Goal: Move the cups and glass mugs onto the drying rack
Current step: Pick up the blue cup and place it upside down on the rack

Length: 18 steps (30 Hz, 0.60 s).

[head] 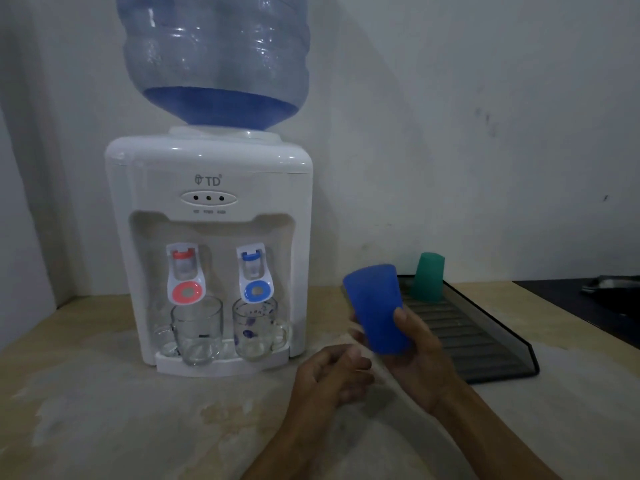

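My right hand holds a blue plastic cup, tilted and upside down, in the air just left of the dark drying rack. My left hand hovers below it with loosely curled fingers and nothing in it. A green cup stands upside down at the rack's far end. Two glass mugs stand on the dispenser's drip tray: a plain mug under the red tap and a mug with blue print under the blue tap.
A white water dispenser with a large blue bottle stands on the pale counter against the wall. A dark surface lies beyond the rack at the right.
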Available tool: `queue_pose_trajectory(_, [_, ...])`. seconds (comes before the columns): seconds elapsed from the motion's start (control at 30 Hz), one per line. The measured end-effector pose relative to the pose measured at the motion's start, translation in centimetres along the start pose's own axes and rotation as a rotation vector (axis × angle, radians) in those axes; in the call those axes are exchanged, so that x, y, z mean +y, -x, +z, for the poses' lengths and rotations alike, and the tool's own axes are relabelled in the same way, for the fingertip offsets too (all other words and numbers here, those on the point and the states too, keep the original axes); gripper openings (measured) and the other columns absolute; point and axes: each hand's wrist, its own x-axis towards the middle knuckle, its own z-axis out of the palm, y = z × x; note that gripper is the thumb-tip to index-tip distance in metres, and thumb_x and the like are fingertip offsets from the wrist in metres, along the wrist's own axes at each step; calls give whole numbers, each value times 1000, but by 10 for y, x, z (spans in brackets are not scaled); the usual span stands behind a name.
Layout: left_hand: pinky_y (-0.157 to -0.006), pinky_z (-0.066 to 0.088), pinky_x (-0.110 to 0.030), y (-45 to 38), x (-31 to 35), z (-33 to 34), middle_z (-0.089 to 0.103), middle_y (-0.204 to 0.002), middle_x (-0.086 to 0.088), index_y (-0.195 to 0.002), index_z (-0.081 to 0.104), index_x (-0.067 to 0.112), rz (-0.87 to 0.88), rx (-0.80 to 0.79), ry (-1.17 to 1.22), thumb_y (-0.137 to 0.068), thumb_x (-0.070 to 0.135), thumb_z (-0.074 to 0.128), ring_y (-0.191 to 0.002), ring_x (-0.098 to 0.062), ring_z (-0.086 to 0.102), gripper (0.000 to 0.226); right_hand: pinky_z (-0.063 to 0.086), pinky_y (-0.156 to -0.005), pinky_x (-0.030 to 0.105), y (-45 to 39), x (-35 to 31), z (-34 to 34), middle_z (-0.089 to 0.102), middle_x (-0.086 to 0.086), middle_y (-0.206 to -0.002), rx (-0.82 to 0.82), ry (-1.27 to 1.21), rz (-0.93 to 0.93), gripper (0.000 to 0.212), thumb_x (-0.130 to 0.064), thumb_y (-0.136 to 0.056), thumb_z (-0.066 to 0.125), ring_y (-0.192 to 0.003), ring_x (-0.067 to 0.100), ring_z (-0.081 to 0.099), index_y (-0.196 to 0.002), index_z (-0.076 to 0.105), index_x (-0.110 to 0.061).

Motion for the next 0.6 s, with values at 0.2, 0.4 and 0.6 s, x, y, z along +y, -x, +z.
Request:
queue_pose_trajectory(0.2, [-88,61,-42,-2,-4,-1,82,-93,-11,-102,77,7,17,83,-76,-96,26,70,-83,-20,76,21,60,-82,40,-4,-10,-7,72,13,-100,238,-292,-99,39,-33,-90,62,-89,26,71,-121,68,-9])
queue_pose_trajectory(0.4, [-80,60,-36,-1,-11,-3,81,-92,-12,-99,76,7,70,65,-140,-95,25,73,-82,-21,77,18,51,-70,30,-10,-17,-25,64,5,-99,408,-413,-122,50,-51,-90,67,-81,17,64,-124,63,-15])
queue_pose_trajectory(0.6, [-69,58,-21,-2,-16,-2,81,-92,-11,-97,77,12,99,62,-227,-94,26,75,-82,-21,78,14,47,-74,32,-10,-18,-31,61,10,-99,436,-477,-102,50,-44,-87,74,-78,20,59,-125,62,-14])
